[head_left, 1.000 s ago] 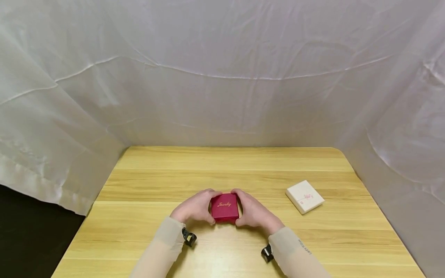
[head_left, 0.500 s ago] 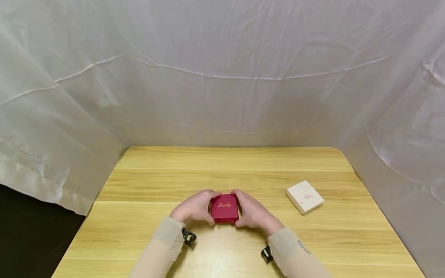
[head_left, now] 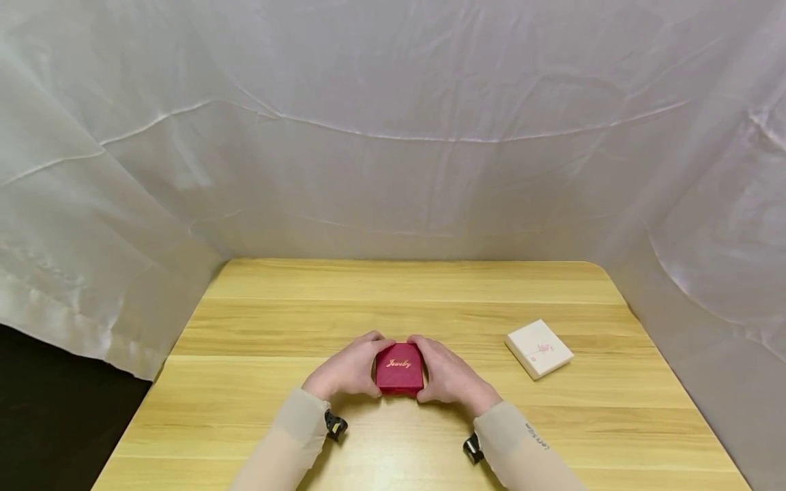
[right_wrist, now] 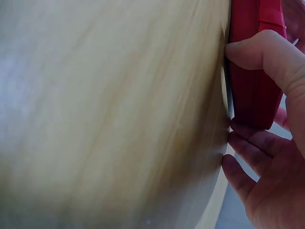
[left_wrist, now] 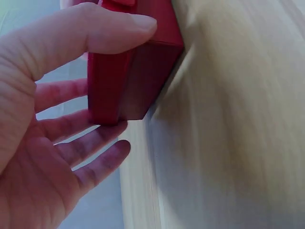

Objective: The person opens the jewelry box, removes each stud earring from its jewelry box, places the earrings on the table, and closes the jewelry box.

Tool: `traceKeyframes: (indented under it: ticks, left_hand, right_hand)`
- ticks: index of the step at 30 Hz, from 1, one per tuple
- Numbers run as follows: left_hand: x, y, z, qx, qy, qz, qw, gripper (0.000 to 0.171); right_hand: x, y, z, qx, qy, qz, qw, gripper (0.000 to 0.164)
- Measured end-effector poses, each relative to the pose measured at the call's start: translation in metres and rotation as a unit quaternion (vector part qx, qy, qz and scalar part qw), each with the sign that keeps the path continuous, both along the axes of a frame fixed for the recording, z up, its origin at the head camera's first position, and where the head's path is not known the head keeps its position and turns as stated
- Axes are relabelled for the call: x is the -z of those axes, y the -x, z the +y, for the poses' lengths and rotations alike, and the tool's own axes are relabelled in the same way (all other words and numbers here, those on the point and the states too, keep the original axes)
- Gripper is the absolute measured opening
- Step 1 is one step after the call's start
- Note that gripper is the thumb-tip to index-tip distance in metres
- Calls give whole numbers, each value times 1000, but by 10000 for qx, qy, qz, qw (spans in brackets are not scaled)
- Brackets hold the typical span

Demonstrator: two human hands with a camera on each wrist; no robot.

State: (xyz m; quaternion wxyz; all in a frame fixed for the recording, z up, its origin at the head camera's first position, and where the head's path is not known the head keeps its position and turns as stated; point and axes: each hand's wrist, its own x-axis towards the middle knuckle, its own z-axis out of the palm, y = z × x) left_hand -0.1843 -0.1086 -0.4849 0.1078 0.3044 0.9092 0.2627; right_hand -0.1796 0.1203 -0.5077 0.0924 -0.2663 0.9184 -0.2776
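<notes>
A big pale curtain (head_left: 393,150) here, rising beyond the red box (head_left: 399,375) and along both sides of it, its top cut off in the head view. Below comes the table (head_left: 295,307), spreading all round the red box, its near edge out of the frame. In from the near side of the red box run the left sleeve (head_left: 282,436) and right sleeve (head_left: 522,443), both cut off at the bottom; lettering on the right one is hard to read. And the hands: left hand (head_left: 352,368) at the red box's left, right hand (head_left: 450,372) at its right, each clamped on it, thumb on the near face, fingers round the far side, some fingertips hidden. Right of the red box and slightly farther back, the white box (head_left: 540,349), angled, its pink marks too small to make out. Between the hands, the red box itself, on the table, gold "Jewelry" on top; both wrist views crop it. Smallest, two black cameras (head_left: 335,425) at the cuffs, nearer than the red box, details unclear.
</notes>
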Motion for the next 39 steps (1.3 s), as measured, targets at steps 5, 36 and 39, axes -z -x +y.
traceKeyframes:
  ticks: [5, 36, 39]
  left_hand:
    - [0, 1, -1, -19, -54, -24, 10000, 92]
    - [-12, -4, -6, -106, -313, -279, 9991, 95]
    - [-14, -6, -8, -146, -298, -246, 9991, 94]
  right_hand:
    - [0, 1, 1, -41, 62, -37, 10000, 102]
    - [-2, -2, 1, 30, 135, -288, 9995, 114]
    - [-3, -1, 0, 30, 171, -322, 9993, 114]
